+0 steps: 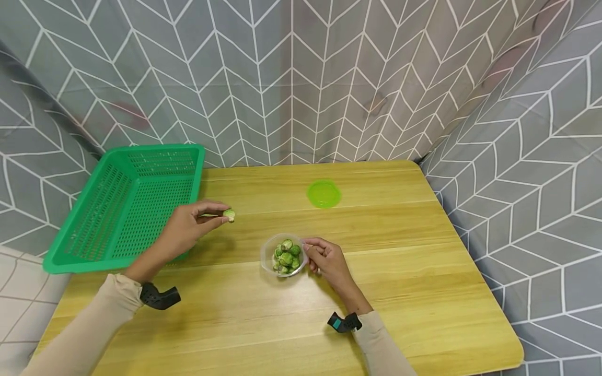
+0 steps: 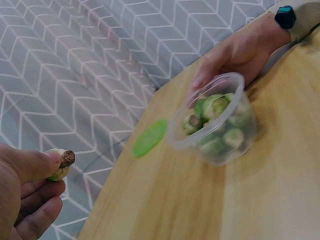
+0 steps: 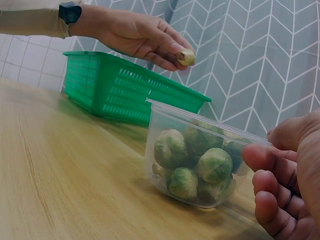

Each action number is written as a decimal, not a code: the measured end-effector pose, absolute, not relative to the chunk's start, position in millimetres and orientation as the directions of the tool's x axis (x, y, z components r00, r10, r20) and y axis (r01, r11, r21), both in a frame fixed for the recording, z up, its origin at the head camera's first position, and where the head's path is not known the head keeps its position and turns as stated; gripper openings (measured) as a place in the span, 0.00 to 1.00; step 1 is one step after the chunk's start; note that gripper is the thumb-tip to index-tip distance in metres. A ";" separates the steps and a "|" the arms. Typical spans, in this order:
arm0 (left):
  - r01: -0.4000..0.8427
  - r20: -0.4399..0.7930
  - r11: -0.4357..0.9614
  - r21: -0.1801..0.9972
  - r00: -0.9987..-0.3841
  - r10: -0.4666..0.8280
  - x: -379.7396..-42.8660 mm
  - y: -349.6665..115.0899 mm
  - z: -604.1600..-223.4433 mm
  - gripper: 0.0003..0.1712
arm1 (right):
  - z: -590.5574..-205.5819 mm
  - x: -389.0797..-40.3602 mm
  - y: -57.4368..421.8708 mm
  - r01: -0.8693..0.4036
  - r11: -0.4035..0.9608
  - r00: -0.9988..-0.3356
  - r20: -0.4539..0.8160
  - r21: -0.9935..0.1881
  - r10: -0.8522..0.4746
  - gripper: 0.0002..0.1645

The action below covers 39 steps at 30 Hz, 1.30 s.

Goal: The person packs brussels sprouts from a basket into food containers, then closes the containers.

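My left hand point(image 1: 187, 223) pinches one Brussels sprout point(image 1: 229, 215) between thumb and fingertips, in the air between the green basket and the tub. In the left wrist view the brown cut stem of that sprout point(image 2: 64, 162) points outward. A clear plastic tub point(image 1: 269, 267) stands on the table with several Brussels sprouts point(image 1: 286, 257) piled inside. My right hand point(image 1: 329, 259) grips the tub's right rim, thumb on top and fingers against the side, as the right wrist view shows at the tub's rim point(image 3: 210, 122).
A green slatted plastic basket point(image 1: 195, 183) sits at the table's left side, no sprouts visible in it. A round bright green lid point(image 1: 324, 194) lies flat toward the back of the wooden table point(image 1: 400, 271). Grey patterned curtains point(image 1: 291, 78) hang behind and at the right.
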<state>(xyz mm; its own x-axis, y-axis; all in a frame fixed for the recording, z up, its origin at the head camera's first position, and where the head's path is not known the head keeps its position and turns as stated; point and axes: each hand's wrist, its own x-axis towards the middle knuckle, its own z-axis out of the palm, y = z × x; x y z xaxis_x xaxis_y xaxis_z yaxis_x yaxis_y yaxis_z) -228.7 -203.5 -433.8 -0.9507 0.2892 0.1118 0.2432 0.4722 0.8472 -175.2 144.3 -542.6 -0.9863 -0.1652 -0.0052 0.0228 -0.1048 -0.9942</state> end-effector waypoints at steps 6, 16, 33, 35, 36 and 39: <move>0.259 0.103 0.434 0.863 -0.931 0.351 -226.9 -187.1 -444.9 0.17 | -542.2 -174.8 144.5 0.018 -0.101 -0.987 -0.002 -0.995 -0.159 0.16; 0.244 0.094 0.350 0.904 -0.914 0.395 -220.7 -164.7 -457.4 0.14 | -541.5 -175.1 143.7 0.010 -0.101 -0.987 0.007 -0.995 -0.163 0.18; 0.320 0.137 0.359 0.877 -0.882 0.451 -212.3 -139.3 -478.6 0.14 | -542.5 -174.7 143.6 0.022 -0.087 -0.988 -0.009 -0.996 -0.153 0.16; 0.327 0.134 0.372 0.869 -0.877 0.461 -211.4 -136.8 -480.4 0.14 | -542.6 -174.7 143.6 0.022 -0.087 -0.988 -0.008 -0.996 -0.153 0.16; 0.333 0.134 0.377 0.864 -0.875 0.466 -210.7 -135.9 -481.0 0.14 | -542.8 -174.7 143.6 0.021 -0.089 -0.988 -0.007 -0.996 -0.154 0.16; 0.356 0.144 0.382 0.853 -0.863 0.483 -209.0 -132.6 -482.4 0.15 | -542.6 -174.9 143.7 0.020 -0.095 -0.988 -0.005 -0.995 -0.155 0.16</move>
